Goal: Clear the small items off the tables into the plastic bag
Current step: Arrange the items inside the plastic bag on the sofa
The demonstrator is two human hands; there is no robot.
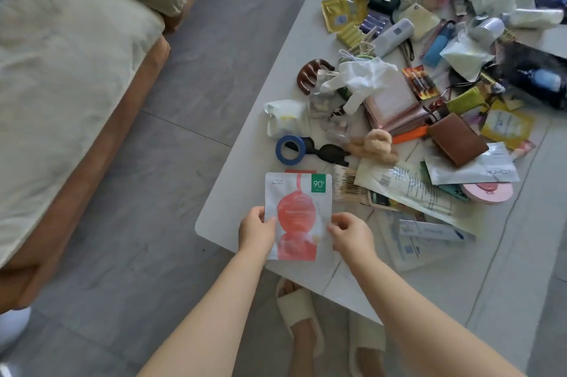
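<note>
A white and pink sachet [297,211] with a green "90%" square is held over the near left corner of the white table [221,217]. My left hand [256,231] grips its left edge. My right hand [349,234] pinches its right edge. Behind the sachet a heap of small items covers the table: a blue tape roll [290,149], black sunglasses [325,152], a brown wallet [457,139], a brush [348,183], a pink round tin [487,192], yellow packets [342,11]. No plastic bag shows in the view.
A sofa [76,70] with pale cushions and an orange-brown base runs along the left. Grey tiled floor [184,100] lies between sofa and table. My feet in cream slippers [300,312] stand under the table's near edge.
</note>
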